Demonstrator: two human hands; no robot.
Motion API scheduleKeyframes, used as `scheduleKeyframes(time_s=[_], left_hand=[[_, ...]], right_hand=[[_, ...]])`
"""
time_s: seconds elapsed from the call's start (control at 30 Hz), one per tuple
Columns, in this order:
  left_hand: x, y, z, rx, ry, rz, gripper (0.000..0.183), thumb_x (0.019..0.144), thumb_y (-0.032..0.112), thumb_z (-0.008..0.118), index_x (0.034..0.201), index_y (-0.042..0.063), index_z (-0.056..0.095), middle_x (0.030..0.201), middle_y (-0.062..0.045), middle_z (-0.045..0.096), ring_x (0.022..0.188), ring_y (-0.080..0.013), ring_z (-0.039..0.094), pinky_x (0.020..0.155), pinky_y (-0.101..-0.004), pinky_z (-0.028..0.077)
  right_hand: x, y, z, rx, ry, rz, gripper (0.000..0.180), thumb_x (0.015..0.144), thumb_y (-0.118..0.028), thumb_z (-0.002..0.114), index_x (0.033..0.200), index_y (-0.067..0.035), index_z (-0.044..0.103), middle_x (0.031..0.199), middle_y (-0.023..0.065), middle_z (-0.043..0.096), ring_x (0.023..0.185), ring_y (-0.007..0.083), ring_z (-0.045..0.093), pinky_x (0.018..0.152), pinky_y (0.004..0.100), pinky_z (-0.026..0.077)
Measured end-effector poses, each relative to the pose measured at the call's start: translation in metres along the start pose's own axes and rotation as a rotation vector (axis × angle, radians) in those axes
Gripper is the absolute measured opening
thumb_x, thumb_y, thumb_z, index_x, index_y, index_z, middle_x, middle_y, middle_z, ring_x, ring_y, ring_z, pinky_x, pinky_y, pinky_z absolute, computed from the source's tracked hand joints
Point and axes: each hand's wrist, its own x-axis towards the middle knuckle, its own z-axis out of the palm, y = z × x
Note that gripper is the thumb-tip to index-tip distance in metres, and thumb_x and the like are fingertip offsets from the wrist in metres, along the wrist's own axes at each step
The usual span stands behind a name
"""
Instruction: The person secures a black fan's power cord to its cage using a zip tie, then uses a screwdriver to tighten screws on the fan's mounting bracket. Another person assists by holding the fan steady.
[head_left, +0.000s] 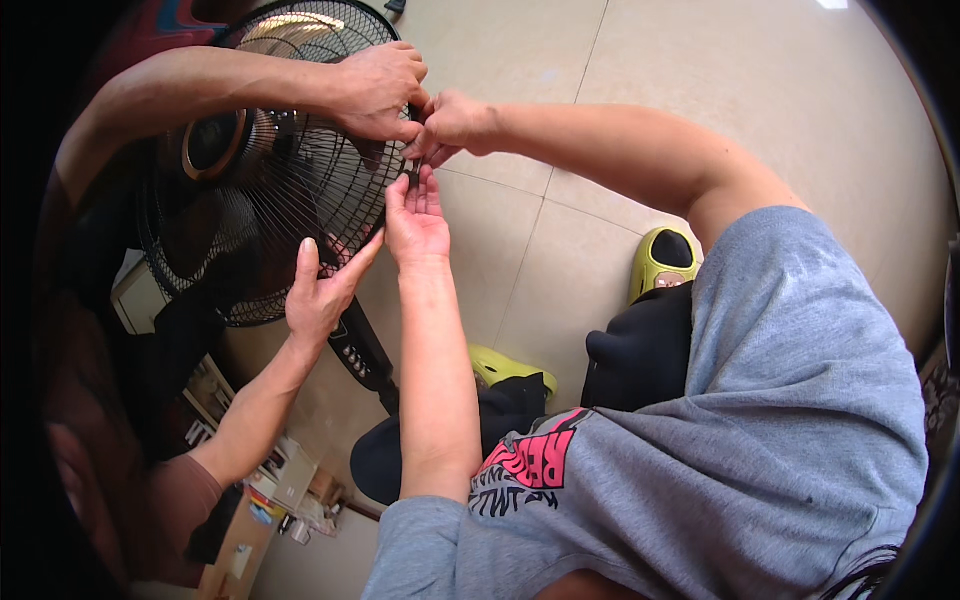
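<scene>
A black pedestal fan with a wire guard is tilted at the upper left. My right hand has its fingers closed at the guard's right rim, against a co-worker's hand that lies over the same rim. Just below, my left hand is palm up, its thumb and fingers on either side of the rim at a small dark part. The co-worker's other hand supports the guard from below, thumb apart. What my right fingertips pinch is partly hidden.
The fan's black stand with buttons runs down behind my left forearm. Yellow-green clogs are on my feet on the tiled floor. A wooden surface with boxes and small items is at the lower left.
</scene>
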Motion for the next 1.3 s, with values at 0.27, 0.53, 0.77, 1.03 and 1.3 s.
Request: scheduleKeyframes(time_s=[0.27,0.53,0.77,1.03,1.3], left_hand=[[-0.011,-0.01,-0.017,0.122,-0.079,0.025,0.019,0.078,0.008,0.059,0.093,-0.003,0.055,0.088,-0.011,0.06,0.081,-0.0197,0.059,0.075,-0.0282,0.051],[-0.015,-0.005,-0.016,0.111,-0.175,0.065,0.021,0.084,0.012,0.057,0.101,0.0,0.055,0.096,-0.009,0.06,0.088,-0.0168,0.058,0.081,-0.0268,0.049],[-0.018,-0.004,-0.019,0.039,-0.231,0.059,0.021,0.084,0.011,0.055,0.102,0.001,0.055,0.097,-0.011,0.06,0.087,-0.0178,0.059,0.082,-0.0279,0.049],[-0.031,0.009,-0.036,0.213,0.06,0.11,0.025,0.085,0.02,0.051,0.095,-0.003,0.052,0.082,-0.016,0.061,0.064,-0.0222,0.06,0.059,-0.0301,0.053],[-0.075,0.064,-0.116,0.417,0.065,0.002,0.02,0.083,0.019,0.052,0.091,0.001,0.056,0.074,-0.011,0.06,0.056,-0.0178,0.056,0.047,-0.0255,0.044]], right_hand=[[0.014,0.005,-0.008,-0.152,-0.037,-0.106,0.021,0.068,-0.014,0.074,0.072,0.002,0.061,0.07,0.0105,0.065,0.066,0.0156,0.064,0.058,0.0262,0.051],[-0.007,-0.002,-0.002,0.134,-0.003,-0.019,0.017,0.067,-0.001,0.067,0.081,0.003,0.059,0.072,0.0137,0.063,0.061,0.0212,0.063,0.052,0.03,0.053],[0.002,0.013,-0.002,0.227,0.095,-0.084,0.014,0.065,-0.001,0.064,0.078,0.004,0.06,0.069,0.0114,0.061,0.054,0.0188,0.061,0.045,0.0259,0.05],[0.002,0.018,-0.022,0.146,0.041,-0.025,0.014,0.076,-0.012,0.063,0.08,0.002,0.059,0.066,0.0073,0.058,0.056,0.0169,0.061,0.051,0.0302,0.056],[0.022,0.007,-0.067,0.372,0.165,0.018,0.03,0.072,0.001,0.052,0.101,-0.002,0.046,0.076,0.009,0.055,0.064,0.0219,0.06,0.061,0.0428,0.054]])
